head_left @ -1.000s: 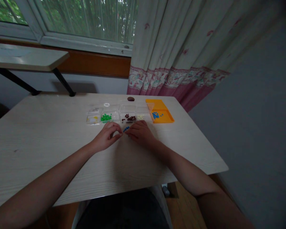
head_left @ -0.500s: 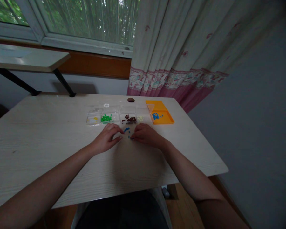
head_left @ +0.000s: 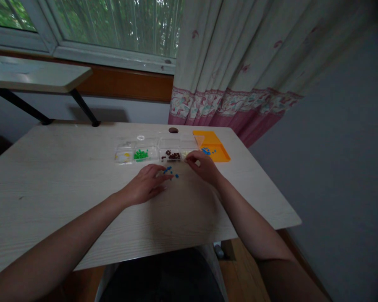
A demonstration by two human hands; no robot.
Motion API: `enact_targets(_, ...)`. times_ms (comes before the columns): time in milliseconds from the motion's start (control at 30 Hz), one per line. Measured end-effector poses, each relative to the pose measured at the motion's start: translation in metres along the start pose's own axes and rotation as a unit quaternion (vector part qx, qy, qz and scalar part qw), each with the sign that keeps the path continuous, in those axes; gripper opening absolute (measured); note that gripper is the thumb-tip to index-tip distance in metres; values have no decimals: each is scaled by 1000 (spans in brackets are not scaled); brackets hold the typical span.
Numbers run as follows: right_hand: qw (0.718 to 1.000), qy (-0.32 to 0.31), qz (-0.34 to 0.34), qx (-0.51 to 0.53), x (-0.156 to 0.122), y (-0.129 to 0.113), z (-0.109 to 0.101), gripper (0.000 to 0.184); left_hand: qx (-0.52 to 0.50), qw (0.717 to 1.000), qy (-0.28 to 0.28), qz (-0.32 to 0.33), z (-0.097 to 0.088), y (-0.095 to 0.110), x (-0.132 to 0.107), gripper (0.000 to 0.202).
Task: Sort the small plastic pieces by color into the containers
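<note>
This looks like a room in a home: a flower-patterned curtain [head_left: 227, 54] with a pink lower band hangs beside a window [head_left: 116, 29] that gives onto greenery [head_left: 9, 13], a pale wood-grain desk [head_left: 82, 180] stands below, and brown wood-look flooring [head_left: 247, 272] shows past its near edge

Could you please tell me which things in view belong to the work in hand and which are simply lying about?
Apparently in use:
Left hand, beside loose blue pieces
Right hand, at the pale pieces
Clear boxes, with green pieces and dark brown pieces
Orange box, with more blue pieces

Apparently just there:
Dark oval object
Raised shelf
Curtain
</note>
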State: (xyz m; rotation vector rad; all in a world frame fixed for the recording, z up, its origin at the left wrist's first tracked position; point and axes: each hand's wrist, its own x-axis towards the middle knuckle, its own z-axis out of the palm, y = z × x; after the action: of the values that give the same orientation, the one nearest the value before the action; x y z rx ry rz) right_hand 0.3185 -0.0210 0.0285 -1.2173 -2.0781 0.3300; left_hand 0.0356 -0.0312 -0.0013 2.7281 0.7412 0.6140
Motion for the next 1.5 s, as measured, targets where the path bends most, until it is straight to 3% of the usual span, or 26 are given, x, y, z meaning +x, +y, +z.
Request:
enact_targets(133, 991, 90, 101, -2, 2, 19, -14, 13, 17, 1000, -7, 9, 3, 0, 0, 40)
enact_targets(300, 974, 168, 142, -49, 0, 49, -31, 18, 12, 1000, 1, 5, 2, -1, -1, 33)
enact_targets(533, 954, 162, 170, -189, -7, 84, -36, 15, -17, 999, 42, -30, 2, -7, -2, 21)
enact_targets(700, 957, 148, 168, -185, -9, 86, -33, 17, -12, 998, 49, -38, 0, -7, -1, 12)
enact_targets(933, 954, 184, 173, -163, -10, 85, -32, 22, -14, 997, 51, -57, -4, -5, 1, 14)
enact_targets(1100, 959, 183, 147, -158, -7, 67, -24, 24, -6, 996, 50, -67, -3, -5, 0, 14)
enact_targets(1200, 979, 119, 69, -150, -3, 47, -14, 23, -9, 996, 61, -68, -3, -5, 0, 15)
enact_targets(1300, 993, -15, -20, -112, -1, 29, -3, 21, -23, 994, 74, -78, -3, -6, 1, 17)
enact_targets(1400, 983, -148, -67, -84, -2, 18, 6, 19, -41, 989, 91, -111, -3, -7, 1, 19)
enact_targets(1500, 974, -197, -93, -58, -4, 14, 11, 23, -64, 980, 109, -152, -4, -6, 1, 17)
